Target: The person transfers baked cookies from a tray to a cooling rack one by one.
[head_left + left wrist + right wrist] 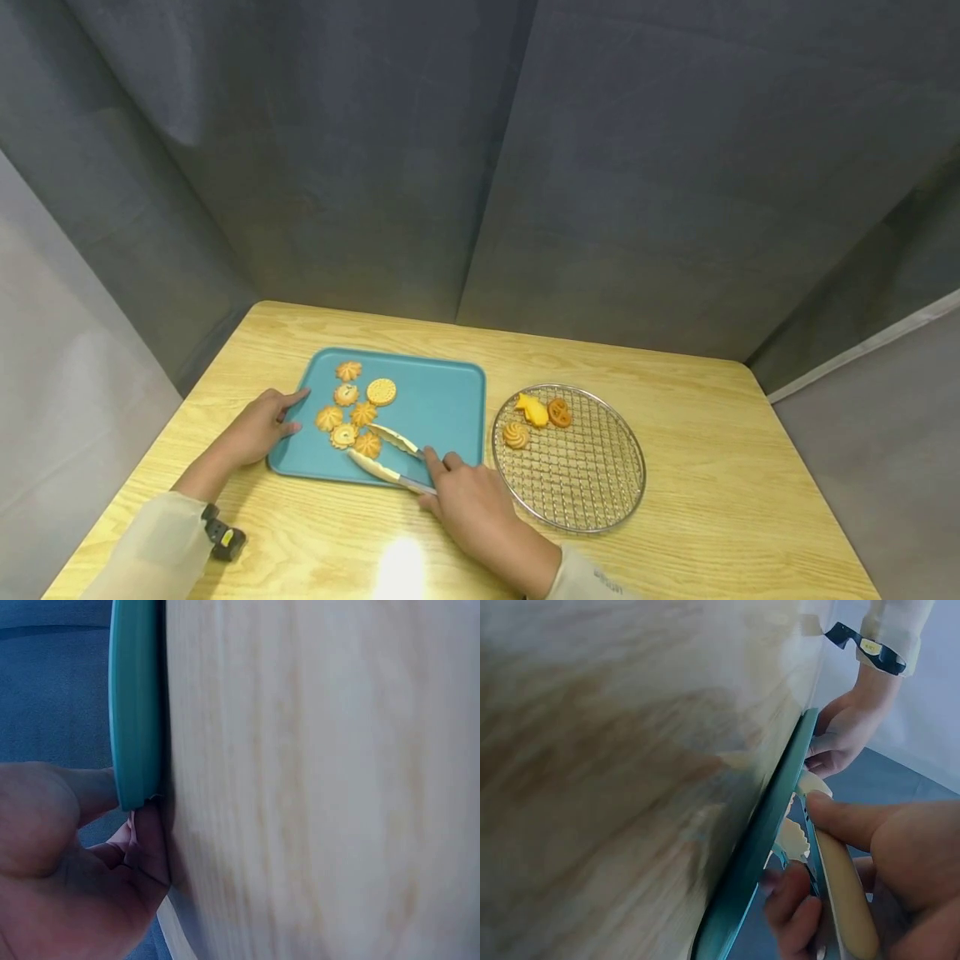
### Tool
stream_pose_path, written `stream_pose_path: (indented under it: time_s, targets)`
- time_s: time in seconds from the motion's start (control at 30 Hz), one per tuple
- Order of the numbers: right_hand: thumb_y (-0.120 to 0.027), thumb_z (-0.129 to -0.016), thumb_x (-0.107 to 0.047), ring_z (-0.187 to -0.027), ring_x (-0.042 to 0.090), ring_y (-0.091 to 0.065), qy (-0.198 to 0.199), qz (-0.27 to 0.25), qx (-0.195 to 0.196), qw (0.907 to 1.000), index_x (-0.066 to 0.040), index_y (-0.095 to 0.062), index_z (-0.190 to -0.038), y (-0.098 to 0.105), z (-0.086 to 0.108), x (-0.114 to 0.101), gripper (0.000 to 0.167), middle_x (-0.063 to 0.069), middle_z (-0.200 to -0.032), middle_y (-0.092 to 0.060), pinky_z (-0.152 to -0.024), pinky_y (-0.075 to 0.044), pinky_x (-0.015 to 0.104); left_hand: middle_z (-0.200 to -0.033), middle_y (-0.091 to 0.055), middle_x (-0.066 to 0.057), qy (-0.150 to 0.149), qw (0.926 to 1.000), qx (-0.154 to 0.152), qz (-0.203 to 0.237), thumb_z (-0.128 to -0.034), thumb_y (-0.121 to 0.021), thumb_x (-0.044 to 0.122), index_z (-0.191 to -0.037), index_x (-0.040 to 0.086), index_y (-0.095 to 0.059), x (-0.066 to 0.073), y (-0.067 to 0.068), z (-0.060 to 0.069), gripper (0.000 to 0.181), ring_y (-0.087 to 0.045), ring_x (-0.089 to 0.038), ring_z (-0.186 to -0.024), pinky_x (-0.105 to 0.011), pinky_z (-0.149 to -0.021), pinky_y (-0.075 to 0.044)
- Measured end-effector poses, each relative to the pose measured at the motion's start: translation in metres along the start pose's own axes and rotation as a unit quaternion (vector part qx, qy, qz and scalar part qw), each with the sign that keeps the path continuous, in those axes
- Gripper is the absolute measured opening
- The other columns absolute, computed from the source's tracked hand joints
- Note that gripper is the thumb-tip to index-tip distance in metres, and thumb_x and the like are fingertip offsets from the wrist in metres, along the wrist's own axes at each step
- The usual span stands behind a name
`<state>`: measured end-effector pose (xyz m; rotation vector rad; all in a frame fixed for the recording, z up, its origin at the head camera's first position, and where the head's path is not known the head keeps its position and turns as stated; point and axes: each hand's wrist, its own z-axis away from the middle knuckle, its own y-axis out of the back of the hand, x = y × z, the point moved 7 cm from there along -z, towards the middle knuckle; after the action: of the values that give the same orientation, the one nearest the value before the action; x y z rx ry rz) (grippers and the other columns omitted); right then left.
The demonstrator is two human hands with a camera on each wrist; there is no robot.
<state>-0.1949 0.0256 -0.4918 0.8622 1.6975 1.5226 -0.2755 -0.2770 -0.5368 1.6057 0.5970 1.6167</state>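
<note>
My left hand (pixel 264 425) grips the left edge of a blue-green tray (pixel 442 400); in the left wrist view its thumb and fingers lie on either side of the tray's rim (pixel 135 712). Several cookies, among them a round embossed cookie (pixel 381 392), lie on the tray's left half. My right hand (pixel 472 500) holds a pair of tongs (pixel 386 473) with cream tips and metal arms. The tips stand apart, one on each side of a flower-shaped cookie (pixel 367 444) near the tray's front edge. Whether they touch it, I cannot tell.
A round wire rack (pixel 592 475) stands right of the tray. On its far left part are a yellow fish-shaped cracker (pixel 533 410), a small pretzel (pixel 559 412) and a swirled cookie (pixel 515 434). Grey curtains (pixel 360 167) hang behind the wooden table (pixel 712 467).
</note>
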Motion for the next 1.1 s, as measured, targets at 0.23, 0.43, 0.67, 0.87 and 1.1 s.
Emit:
stream_pose_path:
  time_s: [0.23, 0.43, 0.67, 0.87, 1.1]
  targets:
    - [-0.069, -0.096, -0.050, -0.074, 0.021, -0.070, 0.007, -0.006, 0.011, 0.9999, -0.010, -0.060, -0.145, 0.003, 0.002, 0.002, 0.064, 0.008, -0.112, -0.073, -0.062, -0.055, 0.031, -0.092, -0.044, -0.011, 0.000, 1.0000, -0.002, -0.002, -0.0992, -0.065, 0.004, -0.151, -0.011, -0.040, 0.003, 0.001, 0.001, 0.059, -0.042, -0.022, -0.082, -0.031, -0.068, -0.038]
    - [-0.069, -0.096, -0.048, -0.081, 0.025, -0.072, 0.003, -0.030, 0.013, 0.9995, -0.007, -0.059, -0.145, 0.007, 0.005, 0.007, 0.065, 0.011, -0.115, -0.073, -0.070, -0.059, 0.037, -0.092, -0.043, -0.011, -0.004, 1.0000, 0.000, 0.002, -0.0989, -0.065, 0.003, -0.152, -0.010, -0.040, 0.003, 0.001, 0.001, 0.060, -0.041, -0.022, -0.081, -0.030, -0.067, -0.037]
    - [-0.070, -0.095, -0.049, -0.080, 0.025, -0.072, -0.015, -0.047, 0.008, 0.9988, -0.009, -0.058, -0.147, 0.010, 0.007, 0.014, 0.066, 0.010, -0.117, -0.072, -0.065, -0.057, 0.034, -0.092, -0.043, -0.011, -0.005, 1.0000, 0.001, 0.000, -0.0993, -0.065, 0.004, -0.151, -0.010, -0.040, 0.002, 0.001, 0.001, 0.060, -0.041, -0.022, -0.081, -0.030, -0.067, -0.037]
    - [-0.071, -0.095, -0.048, -0.080, 0.023, -0.071, -0.014, -0.057, 0.021, 0.9981, -0.009, -0.059, -0.146, 0.014, 0.012, 0.019, 0.065, 0.008, -0.113, -0.073, -0.066, -0.056, 0.035, -0.092, -0.043, -0.011, 0.000, 1.0000, -0.001, 0.002, -0.0997, -0.064, 0.004, -0.152, -0.011, -0.039, 0.001, 0.001, 0.001, 0.059, -0.042, -0.022, -0.081, -0.030, -0.067, -0.037]
    - [-0.071, -0.095, -0.046, -0.079, 0.025, -0.070, -0.013, -0.070, 0.029, 0.9971, -0.008, -0.059, -0.146, 0.015, 0.018, 0.024, 0.064, 0.009, -0.112, -0.072, -0.065, -0.056, 0.036, -0.093, -0.043, -0.012, -0.001, 1.0000, -0.002, 0.004, -0.0995, -0.065, 0.003, -0.151, -0.011, -0.039, 0.002, 0.001, 0.001, 0.059, -0.042, -0.022, -0.082, -0.030, -0.067, -0.038]
